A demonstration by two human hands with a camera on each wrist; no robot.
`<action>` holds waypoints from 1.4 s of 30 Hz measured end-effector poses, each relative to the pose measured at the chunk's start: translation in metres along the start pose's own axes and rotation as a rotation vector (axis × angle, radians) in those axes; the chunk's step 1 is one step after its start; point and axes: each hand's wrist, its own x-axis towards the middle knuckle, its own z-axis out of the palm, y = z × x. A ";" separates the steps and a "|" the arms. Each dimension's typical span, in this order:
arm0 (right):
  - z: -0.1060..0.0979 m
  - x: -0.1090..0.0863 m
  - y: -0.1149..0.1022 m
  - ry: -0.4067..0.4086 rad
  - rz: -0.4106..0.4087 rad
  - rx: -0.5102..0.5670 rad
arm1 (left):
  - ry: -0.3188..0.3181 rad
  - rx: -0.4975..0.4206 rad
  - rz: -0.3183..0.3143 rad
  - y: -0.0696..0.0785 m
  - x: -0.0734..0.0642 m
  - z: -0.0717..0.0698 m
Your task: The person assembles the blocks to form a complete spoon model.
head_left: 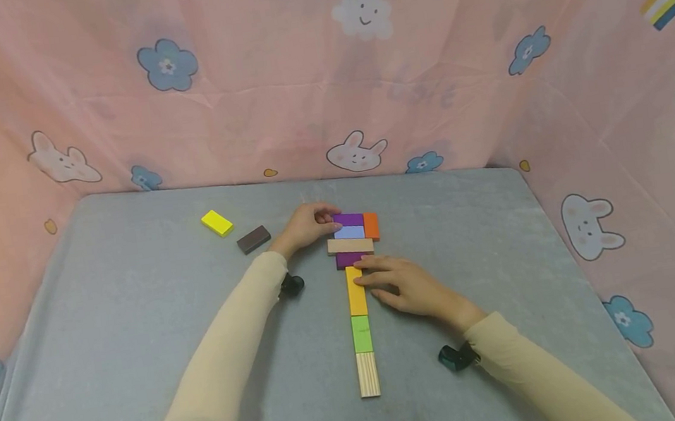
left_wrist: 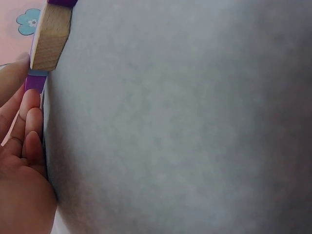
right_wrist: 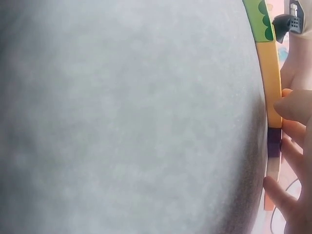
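Note:
A row of flat wooden blocks lies on the grey cloth. At its far end, my left hand [head_left: 306, 226] has thumb and fingers about the left end of a purple block [head_left: 348, 220], beside a light blue block [head_left: 350, 233]. An orange block [head_left: 371, 226] adjoins their right ends. Nearer lie a plain wood block [head_left: 350, 245] and a dark purple block [head_left: 349, 259]. My right hand [head_left: 414, 287] spreads its fingers, with tips touching the yellow-orange block [head_left: 357, 300] and reaching the dark purple one. A green block [head_left: 362, 334] and a striped wood block [head_left: 368, 375] continue the line.
Left of my left hand lie a dark brown block [head_left: 254, 239] and a bright yellow block [head_left: 217, 223]. Grey cloth [head_left: 103, 327] covers the table. A pink patterned curtain [head_left: 272, 105] hangs behind and along both sides.

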 end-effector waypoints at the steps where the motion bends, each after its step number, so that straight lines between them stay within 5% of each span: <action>1: 0.000 0.000 0.000 0.000 0.001 0.000 | 0.000 0.000 0.000 0.000 0.000 0.000; 42: 0.001 0.001 0.002 0.019 -0.031 0.004 | -0.038 -0.025 -0.018 0.001 -0.002 -0.007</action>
